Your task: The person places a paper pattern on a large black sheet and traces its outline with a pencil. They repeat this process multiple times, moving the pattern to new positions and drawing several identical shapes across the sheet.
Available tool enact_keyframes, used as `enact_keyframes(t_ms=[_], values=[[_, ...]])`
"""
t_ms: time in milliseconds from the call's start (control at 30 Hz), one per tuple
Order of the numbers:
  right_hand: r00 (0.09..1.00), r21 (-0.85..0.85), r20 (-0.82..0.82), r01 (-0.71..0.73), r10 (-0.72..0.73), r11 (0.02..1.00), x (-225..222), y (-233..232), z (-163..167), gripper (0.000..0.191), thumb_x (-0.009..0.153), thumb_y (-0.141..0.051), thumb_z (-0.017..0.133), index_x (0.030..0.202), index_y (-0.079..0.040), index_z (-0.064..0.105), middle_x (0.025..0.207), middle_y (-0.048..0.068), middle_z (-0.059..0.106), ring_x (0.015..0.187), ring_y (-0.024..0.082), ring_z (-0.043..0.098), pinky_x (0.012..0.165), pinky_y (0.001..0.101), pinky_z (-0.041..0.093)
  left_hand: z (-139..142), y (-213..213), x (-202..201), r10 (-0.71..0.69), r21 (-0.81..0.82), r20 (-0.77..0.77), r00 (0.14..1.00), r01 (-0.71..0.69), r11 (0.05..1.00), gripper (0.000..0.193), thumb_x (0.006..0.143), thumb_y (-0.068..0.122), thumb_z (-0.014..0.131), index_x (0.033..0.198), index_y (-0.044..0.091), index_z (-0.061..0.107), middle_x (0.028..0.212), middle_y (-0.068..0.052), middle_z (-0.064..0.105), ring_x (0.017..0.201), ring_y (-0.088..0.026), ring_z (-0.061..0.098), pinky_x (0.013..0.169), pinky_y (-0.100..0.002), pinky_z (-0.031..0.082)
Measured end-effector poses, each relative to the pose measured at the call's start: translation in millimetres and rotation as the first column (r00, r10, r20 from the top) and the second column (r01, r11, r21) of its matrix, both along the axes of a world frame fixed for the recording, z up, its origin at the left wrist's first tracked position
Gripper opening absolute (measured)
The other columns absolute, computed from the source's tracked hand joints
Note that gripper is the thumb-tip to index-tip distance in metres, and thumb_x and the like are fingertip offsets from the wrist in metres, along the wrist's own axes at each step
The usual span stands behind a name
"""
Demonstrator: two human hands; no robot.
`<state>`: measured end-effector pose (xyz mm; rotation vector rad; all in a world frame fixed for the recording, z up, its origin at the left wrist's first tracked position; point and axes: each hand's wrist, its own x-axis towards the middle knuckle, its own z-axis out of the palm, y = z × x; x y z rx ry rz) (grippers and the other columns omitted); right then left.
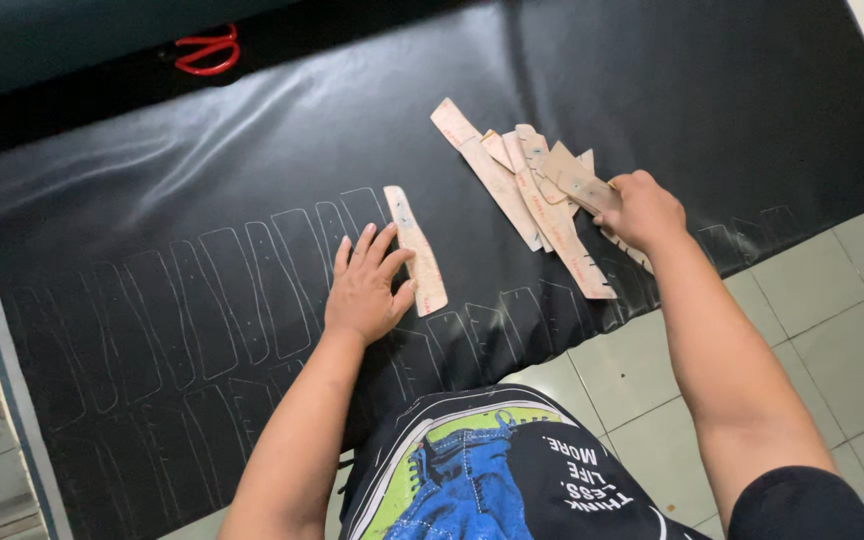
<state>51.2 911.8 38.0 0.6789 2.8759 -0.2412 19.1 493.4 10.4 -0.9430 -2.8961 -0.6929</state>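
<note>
My left hand (364, 290) lies flat and open just left of the single cardboard template (415, 250), whose long axis runs away from the black leather sheet's (202, 180) near edge, while my right hand (642, 210) grips a template in the fanned pile (527, 195), well apart.

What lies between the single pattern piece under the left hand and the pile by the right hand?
In the head view, only bare black sheet separates the single piece from the pile.
</note>
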Motion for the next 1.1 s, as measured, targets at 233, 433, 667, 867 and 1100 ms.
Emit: enact_keyframes(t_ms=[233,433,667,867,1100], values=[[1.000,-0.057,0.014,-0.005,0.006,0.998,-18,2,35,0.044,0.083,-0.048,0.081,0.110,-0.014,0.077,0.111,0.011,0.074,0.106,0.032,0.069,0.088,0.0473,0.053,1,4,2,0.014,-0.026,-0.017,1.000,-0.015,1.000,0.046,0.088,0.042,0.065,0.129,0.022,0.063,0.157,-0.003,0.044,0.150,-0.029,0.033,0.123,-0.053,0.019],[0.991,-0.279,-0.129,-0.060,0.024,0.958,-4,-46,2,0.078,0.061,-0.044,0.091,0.122,-0.005,0.063,0.117,0.013,0.071,0.107,0.030,0.068,0.085,0.0430,0.054,2,7,1,0.030,-0.026,-0.016,0.999,-0.030,0.999,0.048,0.087,0.043,0.064,0.130,0.022,0.062,0.156,-0.003,0.045,0.149,-0.028,0.034,0.123,-0.052,0.020],[0.992,-0.202,-0.104,0.050,-0.072,0.978,7,-72,-22,0.069,0.071,-0.045,0.087,0.121,-0.005,0.061,0.115,0.019,0.071,0.108,0.038,0.068,0.091,0.0484,0.052,2,8,3,0.034,-0.039,-0.025,0.999,-0.035,0.999,0.047,0.087,0.042,0.064,0.130,0.022,0.063,0.156,-0.003,0.046,0.150,-0.028,0.034,0.124,-0.052,0.020],[0.988,-0.262,-0.145,0.011,-0.050,0.965,1,-75,-37,0.064,0.078,-0.040,0.083,0.124,-0.002,0.060,0.113,0.024,0.070,0.108,0.040,0.067,0.090,0.0490,0.052,3,7,-1,0.031,-0.033,0.002,1.000,-0.030,0.999,0.048,0.085,0.042,0.066,0.128,0.022,0.063,0.155,-0.003,0.046,0.149,-0.029,0.034,0.123,-0.053,0.020],[0.991,-0.686,-0.130,-0.058,-0.044,0.725,4,-66,-17,0.055,0.076,-0.034,0.081,0.116,0.002,0.069,0.102,0.018,0.077,0.092,0.030,0.076,0.080,0.0364,0.058,3,4,-3,0.008,0.038,0.047,0.999,-0.010,0.999,0.050,0.085,0.041,0.067,0.130,0.020,0.062,0.158,-0.005,0.044,0.150,-0.029,0.033,0.123,-0.053,0.018]])
